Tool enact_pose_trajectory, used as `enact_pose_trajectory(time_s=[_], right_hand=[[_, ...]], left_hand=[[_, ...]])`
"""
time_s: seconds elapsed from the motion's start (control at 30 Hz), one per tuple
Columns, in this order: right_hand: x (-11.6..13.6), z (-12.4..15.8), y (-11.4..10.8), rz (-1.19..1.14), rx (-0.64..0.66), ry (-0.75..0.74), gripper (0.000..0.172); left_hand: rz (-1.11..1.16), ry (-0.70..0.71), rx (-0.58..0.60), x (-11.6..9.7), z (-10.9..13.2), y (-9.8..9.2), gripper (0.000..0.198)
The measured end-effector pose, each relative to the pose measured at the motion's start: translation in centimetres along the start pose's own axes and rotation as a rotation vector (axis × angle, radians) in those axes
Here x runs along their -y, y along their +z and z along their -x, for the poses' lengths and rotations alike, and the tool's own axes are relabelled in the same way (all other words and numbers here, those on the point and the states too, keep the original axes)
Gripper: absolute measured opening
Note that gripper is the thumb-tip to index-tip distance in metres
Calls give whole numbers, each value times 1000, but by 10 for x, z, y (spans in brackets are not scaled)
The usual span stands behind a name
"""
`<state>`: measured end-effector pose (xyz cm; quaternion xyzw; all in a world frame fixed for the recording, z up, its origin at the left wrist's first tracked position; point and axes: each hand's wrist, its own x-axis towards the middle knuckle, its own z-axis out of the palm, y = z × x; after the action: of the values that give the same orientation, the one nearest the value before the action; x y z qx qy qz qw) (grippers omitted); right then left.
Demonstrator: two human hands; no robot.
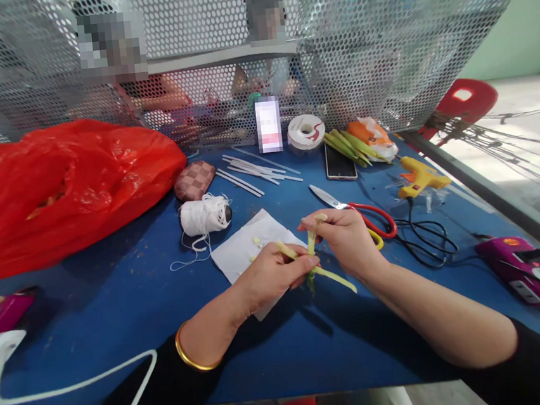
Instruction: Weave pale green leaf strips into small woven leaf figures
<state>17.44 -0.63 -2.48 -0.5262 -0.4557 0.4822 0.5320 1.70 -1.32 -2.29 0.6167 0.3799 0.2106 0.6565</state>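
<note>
My left hand (274,271) is closed, pinching a pale yellow-green strip (338,278) that looks like a plant leaf and sticks out to the lower right. From above, my right hand (345,240) grips the top of another pale strip (311,242), which stands upright and crosses the first at my left fingertips. A small dark green piece (311,282) hangs below the crossing. Under my hands lies a white paper sheet (236,251) with small pale scraps on it. Red-handled scissors (371,215) lie open just beyond my right hand.
A white thread spool (204,215), checkered pouch (194,180) and big red plastic bag (59,191) lie left. Behind are white sticks (252,169), a ribbon roll (306,133), a phone (340,162) and long green pieces (350,146). A yellow glue gun (421,176) with a cord is right.
</note>
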Motion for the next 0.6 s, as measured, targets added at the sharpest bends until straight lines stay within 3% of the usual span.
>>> enact_pose_trajectory(time_s=[0.2, 0.3, 0.47, 0.6], right_hand=[[6, -4, -7, -39, -37, -1, 21], [8, -7, -11, -72, -34, 7, 24], [6, -9, -14, -135, 137, 51, 30], [6, -8, -14, -40, 253, 37, 23]], left_hand=[[221, -27, -42, -5, 0, 0, 46], [342, -38, -33, -6, -2, -1, 42], [347, -21, -90, -7, -2, -2, 36], [296, -19, -150, -5, -2, -4, 40]])
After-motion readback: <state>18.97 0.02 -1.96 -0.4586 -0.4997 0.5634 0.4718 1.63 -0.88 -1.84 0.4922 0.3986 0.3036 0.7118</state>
